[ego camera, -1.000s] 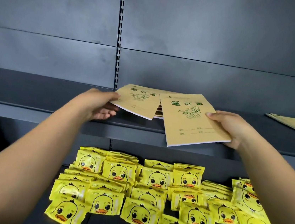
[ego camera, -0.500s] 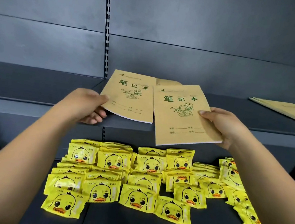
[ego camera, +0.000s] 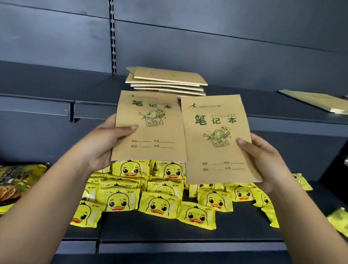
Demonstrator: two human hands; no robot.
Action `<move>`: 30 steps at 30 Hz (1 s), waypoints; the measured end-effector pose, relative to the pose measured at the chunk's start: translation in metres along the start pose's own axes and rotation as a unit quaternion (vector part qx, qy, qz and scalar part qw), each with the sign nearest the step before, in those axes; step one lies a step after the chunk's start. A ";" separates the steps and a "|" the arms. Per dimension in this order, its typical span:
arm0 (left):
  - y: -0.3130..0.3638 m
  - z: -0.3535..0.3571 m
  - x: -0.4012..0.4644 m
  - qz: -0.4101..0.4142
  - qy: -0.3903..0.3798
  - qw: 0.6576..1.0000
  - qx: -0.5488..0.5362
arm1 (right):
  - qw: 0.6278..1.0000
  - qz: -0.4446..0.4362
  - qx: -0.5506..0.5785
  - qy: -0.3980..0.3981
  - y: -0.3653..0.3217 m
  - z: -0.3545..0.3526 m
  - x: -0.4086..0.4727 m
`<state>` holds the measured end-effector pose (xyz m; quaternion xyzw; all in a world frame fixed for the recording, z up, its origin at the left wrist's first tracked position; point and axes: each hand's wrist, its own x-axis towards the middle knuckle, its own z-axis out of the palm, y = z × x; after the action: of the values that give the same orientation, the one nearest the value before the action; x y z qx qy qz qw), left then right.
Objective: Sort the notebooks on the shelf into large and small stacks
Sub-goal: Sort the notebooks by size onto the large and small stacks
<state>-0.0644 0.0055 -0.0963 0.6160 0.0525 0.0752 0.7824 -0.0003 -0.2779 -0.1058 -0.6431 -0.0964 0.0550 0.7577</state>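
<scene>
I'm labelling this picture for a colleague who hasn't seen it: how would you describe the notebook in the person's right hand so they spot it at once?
Start at the dark upper shelf with the pile of kraft notebooks. In front of that pile, two notebooks are held up side by side. The right-hand notebook, gripped by the right hand, looks larger than the left one, tilts, and overlaps its edge.
</scene>
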 end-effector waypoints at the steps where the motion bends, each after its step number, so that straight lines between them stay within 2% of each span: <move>1: -0.006 0.007 -0.003 0.007 0.000 1.000 0.005 | 1.000 -0.005 0.000 0.005 0.002 -0.009 -0.007; 6: -0.059 0.065 -0.019 -0.030 0.021 0.997 0.065 | 0.998 0.004 0.035 0.051 0.013 -0.076 -0.057; 10: -0.114 0.145 -0.043 -0.010 0.018 0.994 0.106 | 0.991 0.016 0.025 0.129 0.020 -0.151 -0.118; 14: -0.159 0.219 -0.073 0.016 -0.025 0.999 0.045 | 0.979 0.018 0.034 0.201 0.026 -0.228 -0.182; 20: -0.203 0.310 -0.095 -0.002 -0.109 0.992 0.058 | 0.959 0.023 0.026 0.280 0.026 -0.311 -0.248; 25: -0.220 0.377 -0.091 -0.015 -0.139 0.988 0.059 | 0.946 0.016 0.037 0.322 0.024 -0.369 -0.259; 30: -0.215 0.446 -0.054 0.033 -0.150 0.988 0.028 | 0.941 -0.016 0.029 0.336 0.002 -0.433 -0.224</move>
<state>-0.0278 -0.4804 -0.2006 0.6432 -0.0835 0.0065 0.7611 -0.1245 -0.7410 -0.1912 -0.6005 0.1555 -0.1739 0.7648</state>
